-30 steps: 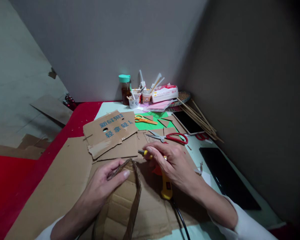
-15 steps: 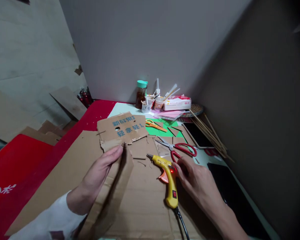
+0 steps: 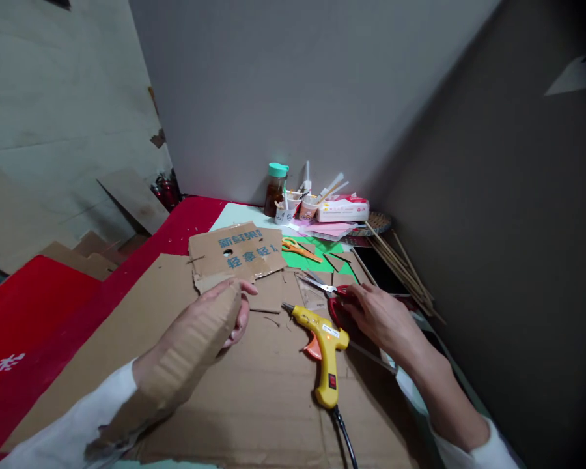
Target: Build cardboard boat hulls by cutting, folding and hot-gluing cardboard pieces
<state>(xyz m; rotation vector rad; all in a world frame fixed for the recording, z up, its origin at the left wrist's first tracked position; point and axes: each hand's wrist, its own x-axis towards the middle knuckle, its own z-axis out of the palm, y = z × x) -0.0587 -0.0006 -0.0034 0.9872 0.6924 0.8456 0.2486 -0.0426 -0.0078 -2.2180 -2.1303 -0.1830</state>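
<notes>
In the head view, a strip of corrugated cardboard (image 3: 185, 361) is gripped by the left hand (image 3: 209, 326), the fingers curled round its upper end; the strip runs down along the forearm towards the lower left corner. A second ago the same piece was held lower and nearer the body, with the right hand over the glue gun; it has since been lifted and turned, so that its broad face is now towards the camera.

The yellow hot glue gun (image 3: 322, 345) has been let go. It lies on the large cardboard sheet (image 3: 273, 404), nozzle pointing up-left, its black cord leading off the bottom edge. Half a second ago the right hand (image 3: 378, 316) was beside the gun's handle; it has now been moved farther on and is laid over the red handles of the scissors (image 3: 329, 292), whose steel blades point left. Whether the fingers are closed round the handles cannot be told.

The change suggests that gluing has been paused and a cutting tool is being sought.

Behind, a printed cardboard piece (image 3: 237, 254), orange-handled scissors (image 3: 297, 249) on green paper (image 3: 312, 260), a tissue box (image 3: 342, 208), a teal-capped bottle (image 3: 275, 189) and a bundle of bamboo sticks (image 3: 405, 264) are seen.
</notes>
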